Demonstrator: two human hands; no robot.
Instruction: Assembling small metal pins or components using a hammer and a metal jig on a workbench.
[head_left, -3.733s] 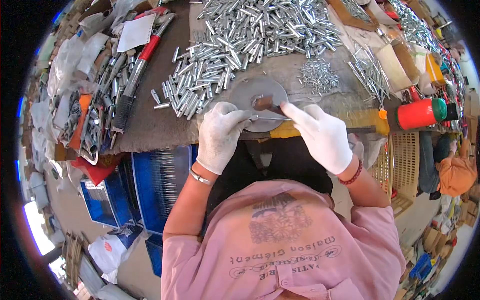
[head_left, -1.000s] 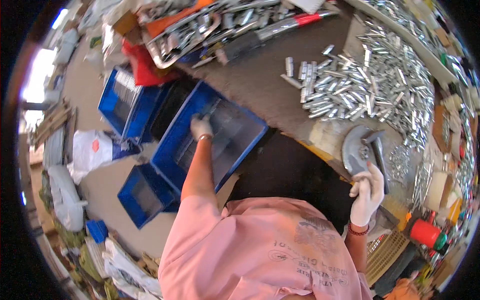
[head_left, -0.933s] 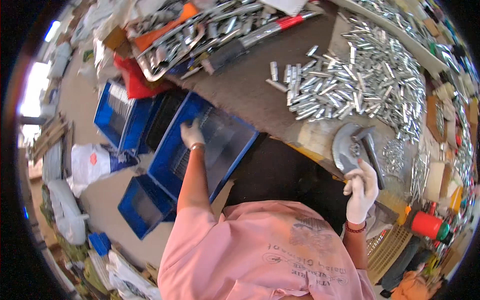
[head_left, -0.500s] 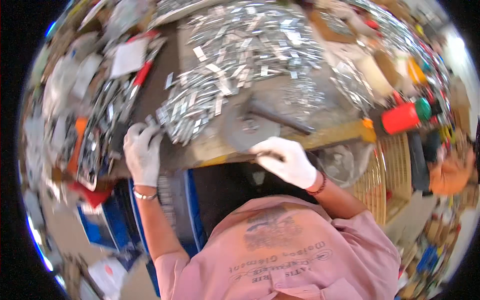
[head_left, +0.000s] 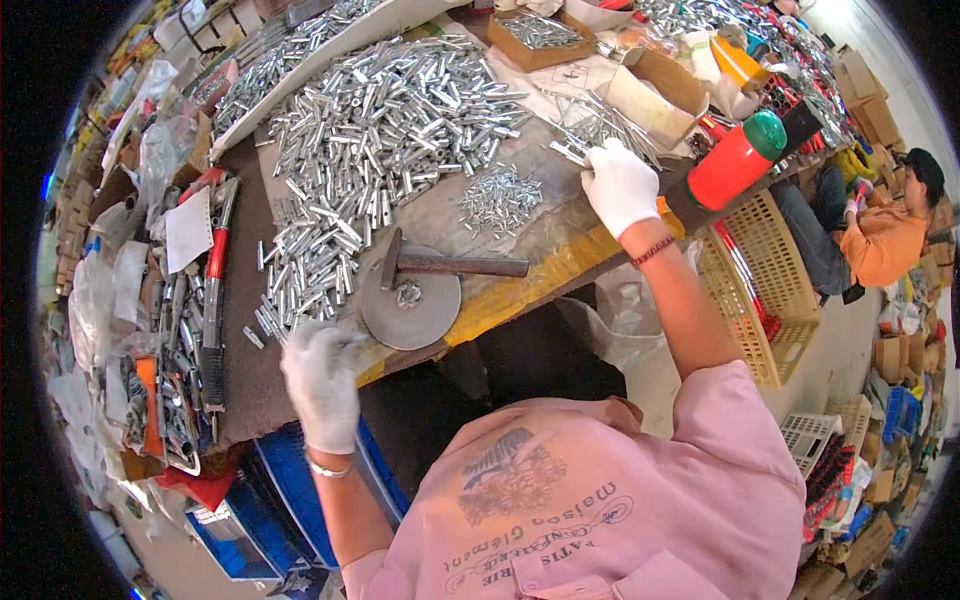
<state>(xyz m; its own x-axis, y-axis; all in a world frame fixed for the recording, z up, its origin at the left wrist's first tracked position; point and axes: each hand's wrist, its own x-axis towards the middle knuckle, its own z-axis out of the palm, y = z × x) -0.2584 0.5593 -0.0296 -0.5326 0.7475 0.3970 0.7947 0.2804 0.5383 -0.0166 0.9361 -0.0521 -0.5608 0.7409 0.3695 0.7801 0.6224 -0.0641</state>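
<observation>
My left hand [head_left: 322,390], in a white glove, is at the table's near edge beside a heap of short silver metal tubes [head_left: 385,130]. Its fingers are smeared by motion, so what they hold cannot be made out. Farther right, my white-gloved right hand [head_left: 621,186] is closed over the end of a bunch of thin metal rods [head_left: 612,125]; whatever lies in its fingers is hidden. Between the hands, a hammer [head_left: 460,265] rests with its head on a grey round disc [head_left: 425,318]. A small pile of little metal pins [head_left: 500,198] lies beyond the hammer's handle.
A red bottle with a green cap [head_left: 735,165] stands near the right edge. Tools, including a red-handled one [head_left: 217,255], crowd the left side. Open cardboard boxes [head_left: 660,95] sit farther back. Below right are a yellow plastic crate [head_left: 765,290] and a person in orange [head_left: 885,235].
My right hand has moved from beside the disc to the rods, far right. The left hand is now closer to the disc, its fingers blurred. The view has turned.
</observation>
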